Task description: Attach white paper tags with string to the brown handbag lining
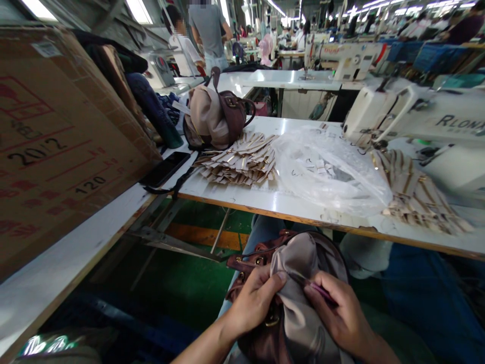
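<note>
A brown handbag (pixel 261 253) lies across my lap with its beige lining (pixel 299 313) pulled out over the top. My left hand (pixel 253 298) pinches a fold of that lining between thumb and fingers. Close by on the right, my right hand (pixel 337 308) is closed around a small purple-handled tool (pixel 321 290). The tool's dark tip points toward the cloth near my left thumb; its exact kind is hidden by my fingers. Metal rings and a zipper show on the bag's left side.
The table edge (pixel 242 206) runs just beyond my lap. On the table are another handbag (pixel 215 116), stacked fabric strips (pixel 242 159), a clear plastic bag (pixel 329 172), zipper pieces (pixel 417 187) and a phone (pixel 165 169). A sewing machine (pixel 424 114) stands right, a cardboard box (pixel 64 146) left.
</note>
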{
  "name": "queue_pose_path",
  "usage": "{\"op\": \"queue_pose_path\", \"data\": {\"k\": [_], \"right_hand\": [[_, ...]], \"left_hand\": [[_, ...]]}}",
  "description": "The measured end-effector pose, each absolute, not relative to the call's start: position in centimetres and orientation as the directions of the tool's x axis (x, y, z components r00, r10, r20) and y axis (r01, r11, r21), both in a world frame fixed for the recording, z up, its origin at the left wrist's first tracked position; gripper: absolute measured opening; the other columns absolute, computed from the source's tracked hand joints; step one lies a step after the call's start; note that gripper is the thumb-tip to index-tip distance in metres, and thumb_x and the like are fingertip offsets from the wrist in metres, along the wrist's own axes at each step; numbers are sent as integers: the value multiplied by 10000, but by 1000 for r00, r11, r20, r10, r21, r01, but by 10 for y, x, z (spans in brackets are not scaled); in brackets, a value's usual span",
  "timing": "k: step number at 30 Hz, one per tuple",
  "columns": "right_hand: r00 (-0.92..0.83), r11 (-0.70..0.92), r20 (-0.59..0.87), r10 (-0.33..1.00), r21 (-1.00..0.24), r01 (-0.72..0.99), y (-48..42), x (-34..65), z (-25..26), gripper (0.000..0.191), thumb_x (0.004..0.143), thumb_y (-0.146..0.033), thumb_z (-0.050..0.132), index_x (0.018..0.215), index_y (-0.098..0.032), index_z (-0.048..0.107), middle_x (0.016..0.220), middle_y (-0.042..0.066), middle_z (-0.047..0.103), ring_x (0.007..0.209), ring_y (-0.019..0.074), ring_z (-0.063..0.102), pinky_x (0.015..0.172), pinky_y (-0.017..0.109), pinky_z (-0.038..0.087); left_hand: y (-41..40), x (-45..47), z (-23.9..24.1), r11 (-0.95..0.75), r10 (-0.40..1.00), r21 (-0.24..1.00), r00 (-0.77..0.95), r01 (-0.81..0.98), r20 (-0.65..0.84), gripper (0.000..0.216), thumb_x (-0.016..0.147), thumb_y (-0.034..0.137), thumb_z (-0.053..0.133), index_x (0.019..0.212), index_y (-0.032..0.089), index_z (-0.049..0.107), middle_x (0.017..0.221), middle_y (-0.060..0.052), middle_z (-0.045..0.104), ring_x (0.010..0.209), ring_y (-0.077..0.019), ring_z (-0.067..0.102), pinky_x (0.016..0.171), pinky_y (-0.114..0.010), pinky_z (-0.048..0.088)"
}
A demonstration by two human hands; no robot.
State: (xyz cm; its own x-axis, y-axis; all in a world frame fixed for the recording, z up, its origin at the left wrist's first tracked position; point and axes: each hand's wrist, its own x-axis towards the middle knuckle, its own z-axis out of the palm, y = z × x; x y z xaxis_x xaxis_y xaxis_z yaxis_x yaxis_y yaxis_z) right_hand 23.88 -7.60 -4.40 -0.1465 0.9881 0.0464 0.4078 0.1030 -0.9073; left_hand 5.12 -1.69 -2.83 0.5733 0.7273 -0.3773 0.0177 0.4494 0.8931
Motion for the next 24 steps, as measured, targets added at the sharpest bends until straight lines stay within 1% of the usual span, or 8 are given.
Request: {"op": "queue_pose_path", "data": {"k": [6, 11, 14, 17, 19, 21, 24], "right_hand": [[-133, 144, 100, 986, -910, 389, -80, 237, -57, 242, 942, -302, 415, 745, -175, 478, 659, -15, 484, 599, 104, 478, 555, 213, 374], [-136, 283, 248, 959, -861, 423, -81, 236, -59, 160, 932, -215, 416, 793, -177, 485, 727, 13, 538, 659, 113, 529, 603, 212, 427], [-132, 319, 291, 948, -845, 430, -82, 235, -60, 133, 931, -191, 405, 833, -179, 494, 754, 24, 560, 690, 118, 549, 629, 212, 444], [-142, 262, 222, 965, -868, 422, -82, 235, -59, 174, 942, -222, 392, 800, -182, 483, 710, 9, 537, 651, 109, 534, 599, 199, 431], [-153, 215, 164, 975, -878, 428, -82, 236, -55, 203, 947, -245, 391, 770, -185, 470, 671, -5, 517, 610, 102, 520, 562, 189, 414], [-157, 179, 119, 980, -875, 450, -83, 236, -47, 211, 949, -247, 393, 757, -188, 457, 652, -14, 509, 598, 98, 525, 557, 180, 411], [-152, 156, 90, 984, -848, 506, -85, 234, -32, 181, 948, -223, 396, 781, -194, 459, 681, -14, 539, 636, 97, 569, 600, 171, 430]], "left_hand": [[-19, 54, -37, 529, 716, 848, 547, -20, -434, 356, 839, 432, 515, 634, 140, 513, 561, 20, 465, 487, -80, 375, 466, -195, 257], [-20, 57, -39, 580, 720, 813, 503, -57, -478, 354, 771, 436, 566, 580, 143, 515, 519, 21, 478, 468, -83, 383, 469, -204, 255], [-21, 60, -37, 614, 719, 783, 479, -101, -503, 335, 735, 422, 586, 561, 147, 508, 496, 29, 466, 453, -77, 366, 465, -200, 247], [-21, 61, -35, 643, 711, 753, 474, -139, -519, 315, 720, 414, 599, 573, 150, 506, 495, 34, 458, 451, -75, 362, 469, -196, 252], [-22, 61, -34, 639, 715, 756, 471, -141, -517, 329, 723, 422, 597, 562, 154, 495, 490, 37, 446, 448, -75, 357, 467, -197, 251], [-22, 59, -34, 610, 727, 785, 470, -110, -500, 349, 738, 440, 588, 564, 154, 491, 500, 36, 440, 460, -78, 355, 471, -198, 255], [-22, 56, -35, 539, 739, 842, 485, -11, -467, 372, 783, 474, 557, 621, 142, 523, 546, 24, 456, 507, -90, 375, 493, -200, 277]]}}
